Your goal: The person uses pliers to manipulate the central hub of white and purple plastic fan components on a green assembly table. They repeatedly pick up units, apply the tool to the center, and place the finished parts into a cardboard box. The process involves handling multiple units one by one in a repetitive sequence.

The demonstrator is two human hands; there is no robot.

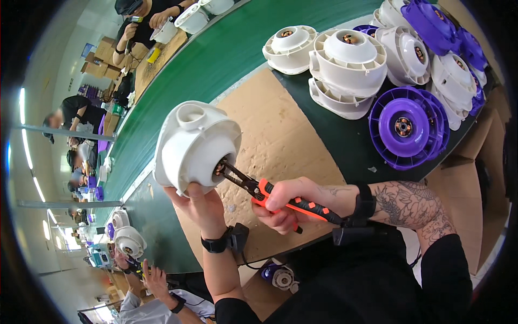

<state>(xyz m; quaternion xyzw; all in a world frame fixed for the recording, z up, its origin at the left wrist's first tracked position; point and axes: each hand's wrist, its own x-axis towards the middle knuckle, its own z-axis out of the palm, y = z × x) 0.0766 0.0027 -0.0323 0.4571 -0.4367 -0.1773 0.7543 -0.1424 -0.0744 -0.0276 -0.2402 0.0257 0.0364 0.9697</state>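
My left hand (200,209) grips a white plastic fan housing (189,154) from below and holds it tilted above the cardboard sheet. A round opening in the housing faces right and shows copper motor windings (220,168). My right hand (286,204) is wrapped round the red and black handles of a pair of pliers (264,189). The dark jaws of the pliers reach into that opening, at the windings. Exactly what the tips grip is too small to tell.
A cardboard sheet (270,124) covers the bench before me. White housings (349,59) and purple housings (403,128) are piled at the right, beside a cardboard box (464,200). A green conveyor belt (162,92) runs past the far side. At the lower left a co-worker's hand (157,282) is near another white housing (129,241).
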